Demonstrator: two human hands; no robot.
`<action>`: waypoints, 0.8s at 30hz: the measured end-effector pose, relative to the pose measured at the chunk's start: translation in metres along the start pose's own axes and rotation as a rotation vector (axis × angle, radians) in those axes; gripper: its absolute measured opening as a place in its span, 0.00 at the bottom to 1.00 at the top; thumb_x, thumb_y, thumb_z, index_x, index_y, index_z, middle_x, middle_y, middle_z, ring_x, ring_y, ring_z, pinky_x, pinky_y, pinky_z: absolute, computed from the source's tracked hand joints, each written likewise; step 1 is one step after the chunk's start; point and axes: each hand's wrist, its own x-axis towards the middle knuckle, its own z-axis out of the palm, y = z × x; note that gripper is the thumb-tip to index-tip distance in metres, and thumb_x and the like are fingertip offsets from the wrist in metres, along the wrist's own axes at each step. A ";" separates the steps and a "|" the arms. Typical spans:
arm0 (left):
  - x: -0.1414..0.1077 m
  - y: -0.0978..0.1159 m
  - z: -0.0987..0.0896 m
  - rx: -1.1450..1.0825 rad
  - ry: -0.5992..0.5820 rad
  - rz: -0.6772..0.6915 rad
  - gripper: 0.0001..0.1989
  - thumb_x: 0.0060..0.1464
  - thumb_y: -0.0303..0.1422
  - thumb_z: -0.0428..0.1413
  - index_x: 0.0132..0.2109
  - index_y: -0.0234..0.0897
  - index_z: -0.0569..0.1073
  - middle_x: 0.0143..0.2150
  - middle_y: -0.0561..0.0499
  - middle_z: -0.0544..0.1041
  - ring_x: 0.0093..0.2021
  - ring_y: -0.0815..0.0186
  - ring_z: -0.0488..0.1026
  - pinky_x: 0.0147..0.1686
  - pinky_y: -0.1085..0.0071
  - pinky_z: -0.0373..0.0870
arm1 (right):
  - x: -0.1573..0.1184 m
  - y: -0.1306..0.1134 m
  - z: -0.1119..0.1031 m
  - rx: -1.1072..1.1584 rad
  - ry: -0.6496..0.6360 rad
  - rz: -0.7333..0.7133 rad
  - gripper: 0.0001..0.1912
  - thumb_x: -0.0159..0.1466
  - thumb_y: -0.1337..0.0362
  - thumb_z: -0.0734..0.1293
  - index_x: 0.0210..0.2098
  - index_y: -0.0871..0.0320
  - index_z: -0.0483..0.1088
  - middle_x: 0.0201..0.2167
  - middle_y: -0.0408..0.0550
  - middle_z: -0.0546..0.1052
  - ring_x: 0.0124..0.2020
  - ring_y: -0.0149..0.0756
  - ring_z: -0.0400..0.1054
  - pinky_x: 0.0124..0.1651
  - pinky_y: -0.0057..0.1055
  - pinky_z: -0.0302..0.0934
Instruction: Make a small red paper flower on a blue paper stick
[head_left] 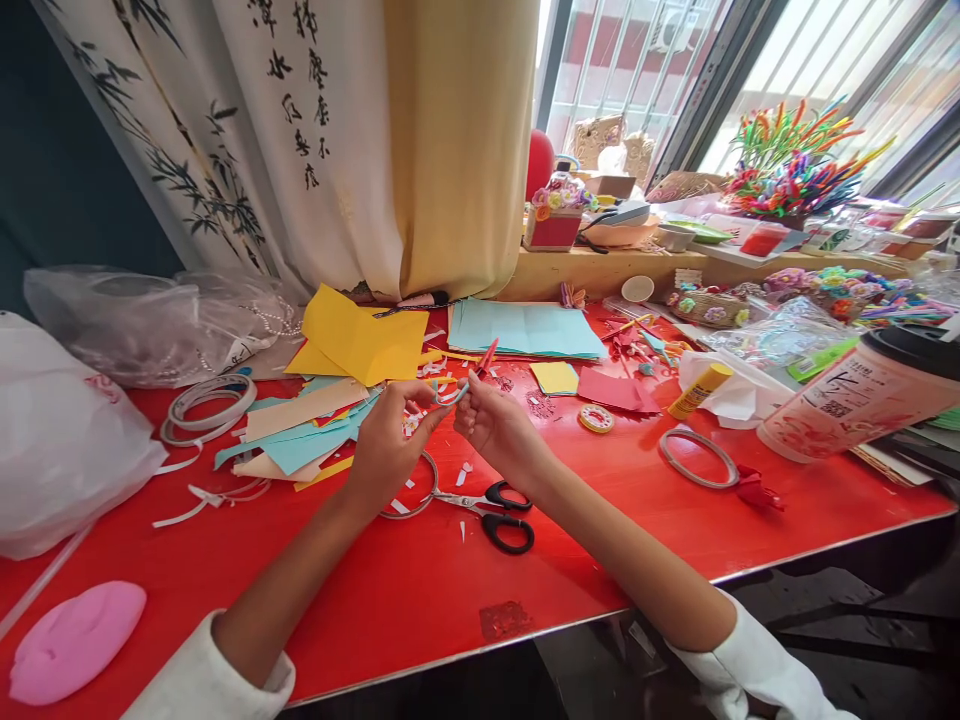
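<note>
My left hand [390, 435] and my right hand [499, 430] meet over the middle of the red table. Between their fingertips is a small curled light blue paper strip [450, 393], pinched from both sides. Just past my right fingers a red pointed thing [488, 356] sticks up; whether that hand touches it I cannot tell. Below the hands lie scissors [480, 503] with black handles, their blades partly over a thin ring [431, 478]. White paper scraps [465, 472] are scattered around them.
Yellow paper [367, 335] and blue sheets [525, 328] lie at the back. Left are tape rolls [202, 408], a white bag [67, 440] and a pink lump [79, 640]. Right are a glue stick [700, 390], a ring [697, 460] and a large cup [862, 395].
</note>
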 end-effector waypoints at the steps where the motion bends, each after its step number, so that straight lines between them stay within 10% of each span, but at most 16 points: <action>1: 0.000 0.000 0.000 -0.007 -0.012 0.007 0.09 0.52 0.37 0.54 0.40 0.40 0.66 0.37 0.52 0.73 0.36 0.68 0.71 0.35 0.71 0.68 | 0.000 -0.001 0.000 -0.021 0.000 -0.013 0.09 0.54 0.61 0.70 0.29 0.61 0.71 0.20 0.38 0.67 0.20 0.20 0.58 0.24 0.20 0.54; 9: 0.001 0.004 0.000 -0.092 -0.027 -0.079 0.10 0.51 0.38 0.55 0.39 0.39 0.66 0.37 0.52 0.72 0.36 0.68 0.70 0.38 0.70 0.68 | -0.004 -0.005 -0.003 -0.417 -0.017 -0.127 0.12 0.57 0.56 0.67 0.29 0.60 0.72 0.21 0.39 0.65 0.22 0.23 0.57 0.27 0.25 0.52; 24: 0.004 0.002 -0.001 -0.125 -0.098 -0.026 0.11 0.53 0.35 0.54 0.44 0.41 0.68 0.39 0.52 0.73 0.37 0.68 0.71 0.40 0.70 0.68 | -0.006 0.003 0.000 -0.430 0.042 -0.202 0.10 0.57 0.56 0.66 0.32 0.58 0.68 0.23 0.39 0.67 0.23 0.24 0.59 0.29 0.26 0.53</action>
